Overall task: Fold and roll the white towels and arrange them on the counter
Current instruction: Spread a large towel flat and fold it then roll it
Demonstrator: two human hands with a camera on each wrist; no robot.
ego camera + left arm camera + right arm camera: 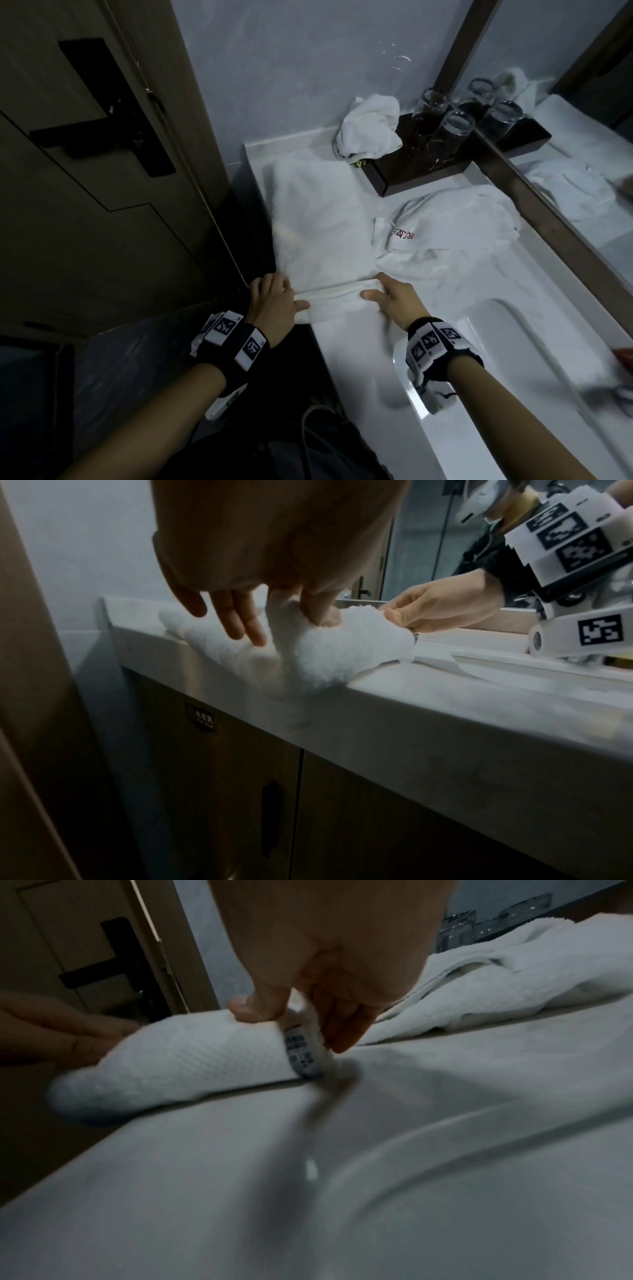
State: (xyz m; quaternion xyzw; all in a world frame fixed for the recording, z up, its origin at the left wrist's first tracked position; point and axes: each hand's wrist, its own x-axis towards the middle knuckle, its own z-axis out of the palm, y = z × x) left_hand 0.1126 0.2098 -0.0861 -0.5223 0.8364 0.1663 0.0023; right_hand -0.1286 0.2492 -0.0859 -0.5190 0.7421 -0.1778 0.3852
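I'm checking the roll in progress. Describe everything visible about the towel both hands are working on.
The white towel is textured terry cloth, lying flat along the counter toward the wall. Its near end is turned into a short, tight roll at the counter's front edge. The left hand grips the roll's left end; the right hand pinches its right end, where a printed label shows. It abuts a rumpled second towel.

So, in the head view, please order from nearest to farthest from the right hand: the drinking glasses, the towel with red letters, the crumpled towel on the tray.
From the right hand:
1. Towel with red letters, just beyond it.
2. Crumpled towel, back, on the tray's left end.
3. Drinking glasses, back right; nearly level with the crumpled towel.
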